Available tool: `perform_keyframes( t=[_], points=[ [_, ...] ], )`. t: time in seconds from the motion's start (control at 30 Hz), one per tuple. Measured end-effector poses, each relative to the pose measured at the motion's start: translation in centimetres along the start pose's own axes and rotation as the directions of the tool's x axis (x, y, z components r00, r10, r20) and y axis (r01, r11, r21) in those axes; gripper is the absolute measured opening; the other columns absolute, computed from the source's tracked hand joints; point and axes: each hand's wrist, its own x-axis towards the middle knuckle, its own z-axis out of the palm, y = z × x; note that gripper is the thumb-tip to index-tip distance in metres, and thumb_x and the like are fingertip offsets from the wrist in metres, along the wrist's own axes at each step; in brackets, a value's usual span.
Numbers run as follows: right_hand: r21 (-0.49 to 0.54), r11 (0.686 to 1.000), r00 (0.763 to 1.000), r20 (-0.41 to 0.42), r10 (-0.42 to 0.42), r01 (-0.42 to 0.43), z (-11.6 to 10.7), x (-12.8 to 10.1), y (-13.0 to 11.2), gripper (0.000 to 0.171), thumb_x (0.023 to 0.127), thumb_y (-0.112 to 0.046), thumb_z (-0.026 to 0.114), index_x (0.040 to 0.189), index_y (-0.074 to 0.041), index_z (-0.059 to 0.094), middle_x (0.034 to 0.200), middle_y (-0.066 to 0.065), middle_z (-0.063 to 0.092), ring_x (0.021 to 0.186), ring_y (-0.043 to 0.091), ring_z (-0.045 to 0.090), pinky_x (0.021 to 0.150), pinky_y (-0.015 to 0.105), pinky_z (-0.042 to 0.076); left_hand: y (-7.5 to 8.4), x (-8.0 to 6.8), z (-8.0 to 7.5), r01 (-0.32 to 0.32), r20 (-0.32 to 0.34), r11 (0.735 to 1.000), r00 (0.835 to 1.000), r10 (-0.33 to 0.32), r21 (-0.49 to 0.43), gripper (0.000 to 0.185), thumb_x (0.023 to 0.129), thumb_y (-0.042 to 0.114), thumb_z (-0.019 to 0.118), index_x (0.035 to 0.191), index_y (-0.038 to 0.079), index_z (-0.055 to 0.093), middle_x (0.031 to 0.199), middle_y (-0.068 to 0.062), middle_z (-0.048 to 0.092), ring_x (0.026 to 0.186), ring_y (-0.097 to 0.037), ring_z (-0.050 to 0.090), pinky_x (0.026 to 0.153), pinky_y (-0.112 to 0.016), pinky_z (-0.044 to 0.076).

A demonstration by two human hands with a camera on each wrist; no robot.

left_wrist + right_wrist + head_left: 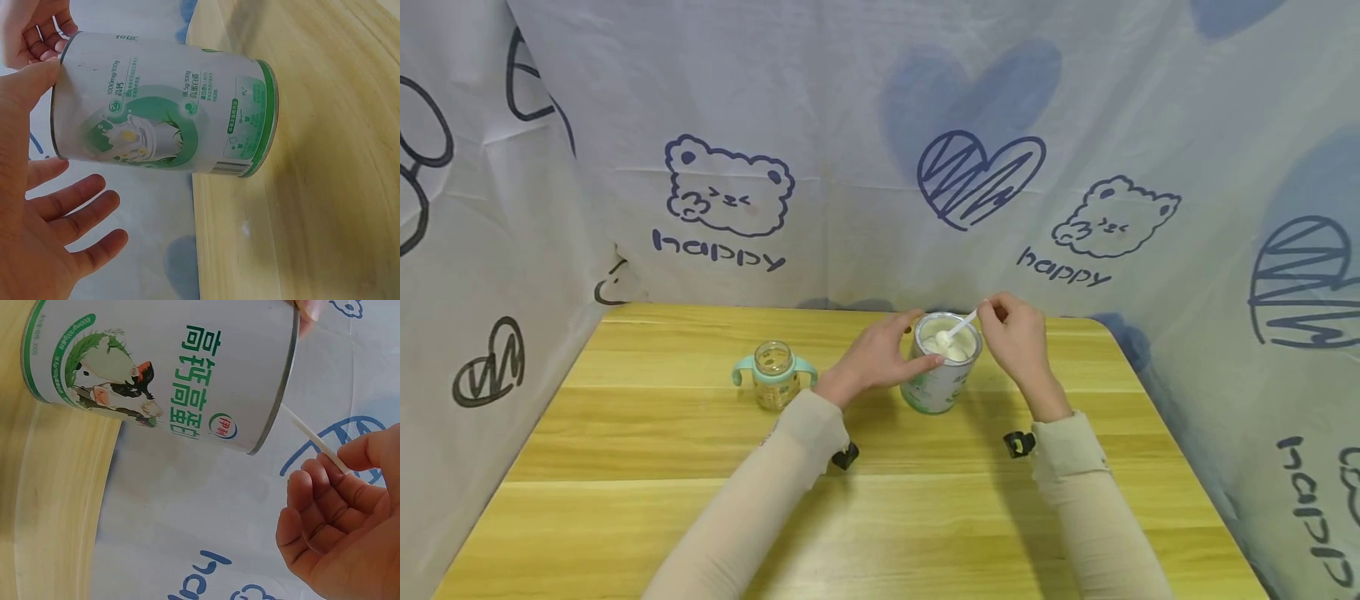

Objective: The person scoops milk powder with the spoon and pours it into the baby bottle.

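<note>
An upright milk powder can (934,393) stands near the table's back edge, its top off and pale powder (958,352) inside. At its rim my left hand (876,354) holds it from the left, thumb on the near side and index finger across. In the left wrist view the other fingers (84,209) spread away from the can (156,106). Between thumb and fingertips, my right hand (1018,340) pinches the handle of a white scoop (962,323). Powder fills the scoop's bowl, inside the can's mouth. In the right wrist view only the handle (317,440) shows.
Left of the can stands a lidless baby bottle (775,385) with mint-green handles, close to my left wrist. Everything rests on a wooden table (910,533). A white printed cloth (850,108) hangs behind the table and along its sides.
</note>
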Motion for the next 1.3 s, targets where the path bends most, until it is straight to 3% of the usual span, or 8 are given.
perform_keyframes(
  t=[0.17, 0.33, 0.63, 0.97, 1.3],
  points=[
    [0.024, 1.000, 1.000, -0.018, 0.019, -0.019, -0.2, 0.1, -0.4, 0.028, 0.102, -0.019, 0.054, 0.096, 0.000, 0.074, 0.081, 0.016, 0.068, 0.071, 0.027, 0.055, 0.063, 0.034, 0.046, -0.1, -0.1, -0.5, 0.024, -0.022, 1.000, 0.999, -0.024, -0.004, 0.090, 0.093, 0.065, 0.070, 0.162, 0.015, 0.042, 0.155, -0.016, 0.055, 0.136, -0.034, 0.058, 0.111, -0.056, 0.052],
    [0.035, 0.999, 0.999, -0.046, 0.011, -0.009, -0.4, 0.2, -1.1, 0.028, 0.101, -0.018, 0.054, 0.094, 0.000, 0.073, 0.080, 0.016, 0.068, 0.071, 0.026, 0.055, 0.063, 0.033, 0.046, -0.4, -0.2, -1.1, 0.005, -0.060, 1.000, 0.998, -0.005, 0.000, 0.083, 0.095, 0.061, 0.070, 0.159, 0.015, 0.046, 0.148, -0.017, 0.060, 0.131, -0.034, 0.061, 0.107, -0.054, 0.054],
    [0.073, 0.997, 0.997, -0.072, -0.019, 0.025, -0.2, 0.5, -2.9, 0.027, 0.100, -0.017, 0.056, 0.091, 0.001, 0.074, 0.078, 0.017, 0.068, 0.070, 0.026, 0.056, 0.064, 0.032, 0.046, -1.2, -1.0, -3.8, 0.022, -0.099, 0.998, 0.995, -0.015, 0.062, 0.079, 0.095, 0.058, 0.070, 0.157, 0.014, 0.049, 0.157, -0.012, 0.055, 0.145, -0.034, 0.052, 0.121, -0.053, 0.043],
    [0.168, 0.986, 0.999, -0.024, 0.027, -0.023, 1.3, 0.9, -5.4, 0.025, 0.097, -0.017, 0.060, 0.098, 0.000, 0.078, 0.088, 0.017, 0.073, 0.076, 0.022, 0.059, 0.067, 0.026, 0.047, -3.2, -3.3, -7.3, 0.056, -0.121, 0.986, 0.992, -0.037, 0.159, 0.077, 0.096, 0.061, 0.067, 0.156, 0.018, 0.051, 0.158, -0.011, 0.055, 0.147, -0.036, 0.050, 0.122, -0.063, 0.036],
    [0.280, 0.960, 0.999, 0.049, 0.015, -0.028, 3.5, 0.6, -7.1, 0.024, 0.097, -0.018, 0.061, 0.089, -0.003, 0.078, 0.073, 0.005, 0.067, 0.066, 0.018, 0.054, 0.062, 0.025, 0.045, -5.0, -6.1, -9.3, 0.091, -0.137, 0.975, 0.989, -0.065, 0.200, 0.081, 0.095, 0.064, 0.067, 0.158, 0.018, 0.048, 0.160, -0.012, 0.052, 0.148, -0.038, 0.047, 0.123, -0.065, 0.033]
  ],
)
